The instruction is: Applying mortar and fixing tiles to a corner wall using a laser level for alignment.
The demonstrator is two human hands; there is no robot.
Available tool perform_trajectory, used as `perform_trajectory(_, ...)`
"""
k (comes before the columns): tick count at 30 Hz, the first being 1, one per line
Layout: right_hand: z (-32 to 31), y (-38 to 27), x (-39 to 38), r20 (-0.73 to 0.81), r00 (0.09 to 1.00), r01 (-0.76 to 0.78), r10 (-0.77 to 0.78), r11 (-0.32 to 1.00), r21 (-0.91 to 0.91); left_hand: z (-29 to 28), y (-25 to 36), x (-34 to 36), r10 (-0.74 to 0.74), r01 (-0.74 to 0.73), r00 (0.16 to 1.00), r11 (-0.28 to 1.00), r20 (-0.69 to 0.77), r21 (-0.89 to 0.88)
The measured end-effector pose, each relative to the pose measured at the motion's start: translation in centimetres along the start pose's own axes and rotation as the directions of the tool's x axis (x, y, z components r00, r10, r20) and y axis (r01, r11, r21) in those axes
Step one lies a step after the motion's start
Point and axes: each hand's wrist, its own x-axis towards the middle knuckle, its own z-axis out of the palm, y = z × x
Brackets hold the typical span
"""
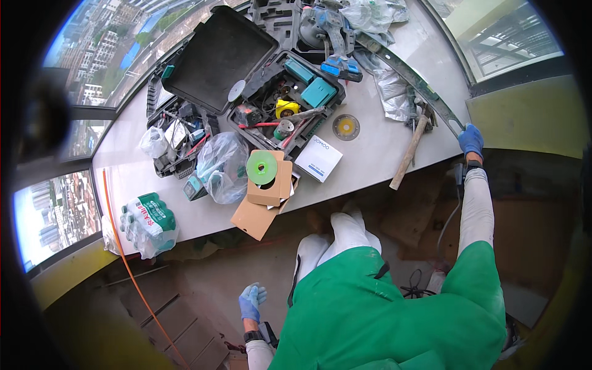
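Note:
My right hand (470,140), in a blue glove, is closed on the near end of a long dark level (419,82) lying diagonally along the right side of the counter. Just left of that hand are a wooden-handled hammer (408,157) and crumpled silver sheeting (391,92). My gloved left hand (251,301) hangs low at the bottom centre, below the counter's edge, fingers apart and holding nothing.
The white counter (364,166) holds open tool cases (216,55), a cordless tool (339,58), cutting disc (346,127), white box (318,158), cardboard box (253,219), plastic bag (219,169) and bottle pack (148,225). Windows surround it. An orange hose (126,265) and cables (413,287) lie lower.

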Motion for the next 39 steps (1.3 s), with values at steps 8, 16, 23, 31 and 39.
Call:
perform_trajectory(8, 3.7, 0.4, -0.6, 0.118, 0.993, -0.007, 0.005, 1.0, 0.023, 7.9, 15.7, 2.1, 0.286, -0.252, 0.954, 0.925, 0.085, -0.286)
perform_trajectory(16, 3.7, 2.2, 1.1, 0.166, 0.971, 0.139, -0.173, 0.97, 0.198, 10.6, 16.8, 5.8, 0.211, -0.189, 0.975, 0.95, 0.064, -0.247)
perform_trajectory(23, 4.1, 0.2, 0.3, 0.139, 0.972, 0.17, -0.188, 0.977, 0.131, 11.7, 16.0, 6.3, 0.193, -0.184, 0.981, 0.952, 0.016, -0.244)
perform_trajectory(31, 1.0, -6.0, -3.4, 0.201, 0.947, 0.234, -0.25, 0.967, 0.1, 14.7, 18.1, 2.8, 0.331, -0.25, 0.899, 0.926, 0.287, -0.284)
perform_trajectory(39, -6.7, -24.3, -16.1, 0.04, 0.767, 0.52, -0.64, 0.657, 0.545, 20.5, 20.0, 2.2, 0.391, -0.407, 0.901, 0.912, 0.188, 0.053)
